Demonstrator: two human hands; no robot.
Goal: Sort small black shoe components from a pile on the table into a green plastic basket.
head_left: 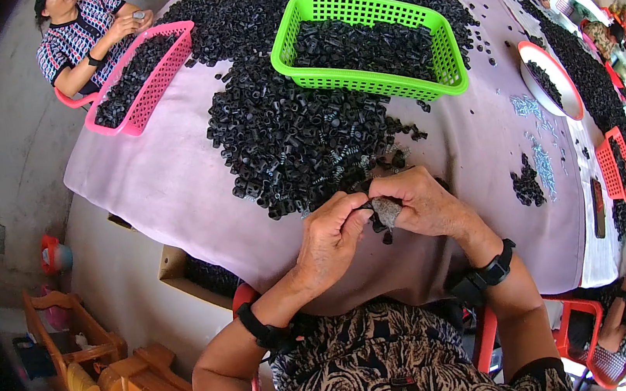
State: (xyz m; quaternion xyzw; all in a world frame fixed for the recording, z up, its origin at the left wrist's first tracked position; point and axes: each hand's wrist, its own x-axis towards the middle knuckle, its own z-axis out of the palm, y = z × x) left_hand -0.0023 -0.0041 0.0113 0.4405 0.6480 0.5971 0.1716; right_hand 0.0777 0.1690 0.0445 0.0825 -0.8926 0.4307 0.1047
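Note:
My left hand (333, 233) and my right hand (425, 203) meet in front of me, just over the near edge of a large heap of small black plastic parts (283, 140). Thumb and forefinger of the left are pinched on one small black plastic part (367, 206). The right hand's fingers are closed too, with a grey, cloth-like piece (387, 212) at its thumb; what else they grip is hidden. A few black bits lie on the cloth beneath the hands. Short silvery metal pieces, possibly springs or screws, are mixed into the heap.
Beyond the heap stands a green basket (453, 61) of black parts. A pink basket (158, 81) is at the left, beside a seated person (86, 36). Rightward are a red-rimmed white bowl (567, 90), scattered silvery pieces (544, 167) and a red basket (613, 170). Other people sit along the right.

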